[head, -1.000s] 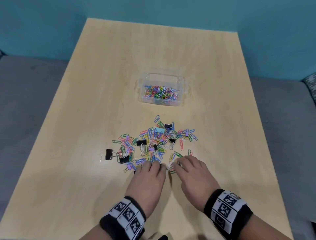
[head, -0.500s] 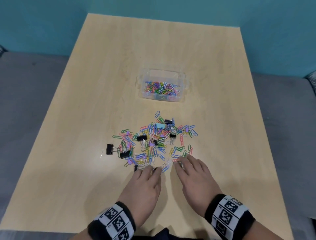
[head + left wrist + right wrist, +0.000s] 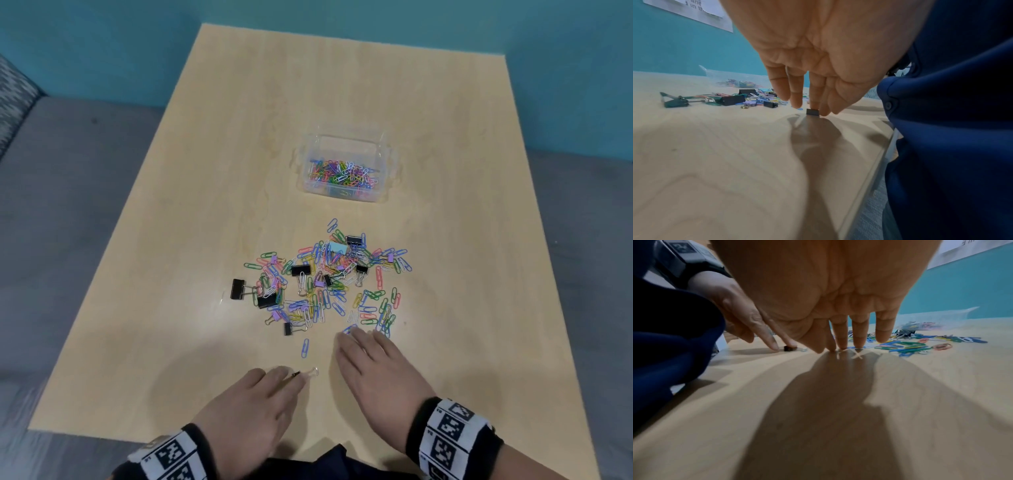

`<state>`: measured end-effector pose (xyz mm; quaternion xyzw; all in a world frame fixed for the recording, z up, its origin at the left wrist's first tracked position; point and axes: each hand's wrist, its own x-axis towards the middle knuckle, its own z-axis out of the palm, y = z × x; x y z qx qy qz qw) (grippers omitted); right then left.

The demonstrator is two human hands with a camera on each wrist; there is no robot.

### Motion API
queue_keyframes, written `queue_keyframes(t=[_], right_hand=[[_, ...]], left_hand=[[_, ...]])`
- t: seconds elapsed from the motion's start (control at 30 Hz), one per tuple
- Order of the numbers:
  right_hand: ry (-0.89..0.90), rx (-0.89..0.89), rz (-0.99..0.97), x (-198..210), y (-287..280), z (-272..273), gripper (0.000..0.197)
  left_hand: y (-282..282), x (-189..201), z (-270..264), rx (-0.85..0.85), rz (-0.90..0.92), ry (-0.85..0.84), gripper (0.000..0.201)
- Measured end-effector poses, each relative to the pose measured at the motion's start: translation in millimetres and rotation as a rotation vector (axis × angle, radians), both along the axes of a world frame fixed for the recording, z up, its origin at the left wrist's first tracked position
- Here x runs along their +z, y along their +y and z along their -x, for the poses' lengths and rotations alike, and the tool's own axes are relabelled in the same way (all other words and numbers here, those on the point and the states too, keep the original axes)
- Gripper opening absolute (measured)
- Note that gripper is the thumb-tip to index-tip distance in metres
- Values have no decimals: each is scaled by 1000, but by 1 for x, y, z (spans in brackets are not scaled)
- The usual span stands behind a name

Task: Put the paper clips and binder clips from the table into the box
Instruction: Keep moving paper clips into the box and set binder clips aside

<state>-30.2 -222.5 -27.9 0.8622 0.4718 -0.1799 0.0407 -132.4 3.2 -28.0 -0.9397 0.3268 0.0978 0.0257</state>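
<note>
A loose pile of coloured paper clips and black binder clips (image 3: pixel 329 281) lies mid-table. Behind it stands a clear plastic box (image 3: pixel 383 161) with paper clips in its bottom. My left hand (image 3: pixel 291 375) lies flat near the front edge, its straight fingers (image 3: pixel 796 99) pressing a small black binder clip (image 3: pixel 812 112) against the table; the clip's wire handle (image 3: pixel 313 371) sticks out past the fingertips. My right hand (image 3: pixel 359 337) is spread at the pile's near edge, its straight fingertips (image 3: pixel 859 340) pressing on paper clips (image 3: pixel 906 346). A single blue paper clip (image 3: pixel 305 347) lies between the hands.
The light wooden table (image 3: pixel 205 205) has bare wood to the left, right and behind the box. A larger black binder clip (image 3: pixel 238 289) sits at the pile's left edge. A teal wall is behind; grey upholstery flanks the table. My dark blue clothing (image 3: pixel 951 129) hangs at the front edge.
My left hand has slid back from the pile toward the front edge, dragging the small black binder clip under its fingers. The right hand has stayed at the pile's near edge.
</note>
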Motion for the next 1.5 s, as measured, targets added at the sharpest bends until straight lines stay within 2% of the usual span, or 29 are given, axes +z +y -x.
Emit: queue_keyframes(t=[0.1,0.23,0.3,0.43,0.67,0.8,0.97,1.17,1.37,1.5], right_hand=[[-11,35,-44,1,15,1,57],[28,150,-33,-8,37,8,57],[39,102,0,-9,37,6,59],[38,15,20,-3,27,-2,62],[36,22,-25,-11,46,-15,68],[25,-27,-21,-8,43,-15,68],[14,31,-69,-7,53,-14,62],[-1,2,25,-1,41,-12,63],[16,96,-54,-9,56,-6,60],[32,104,3,-9,47,-4,62]], left_hand=[[15,0,5,-31,9,14,29],[25,1,2,122,32,54,39],[22,2,-9,215,19,79,46],[12,-7,-27,292,2,94,53],[26,-11,-8,231,28,102,43],[39,-9,-3,264,58,65,37],[29,0,-26,353,58,20,39],[12,-4,-62,393,86,18,41],[23,-11,-54,394,82,57,35],[31,-10,-44,413,66,71,34]])
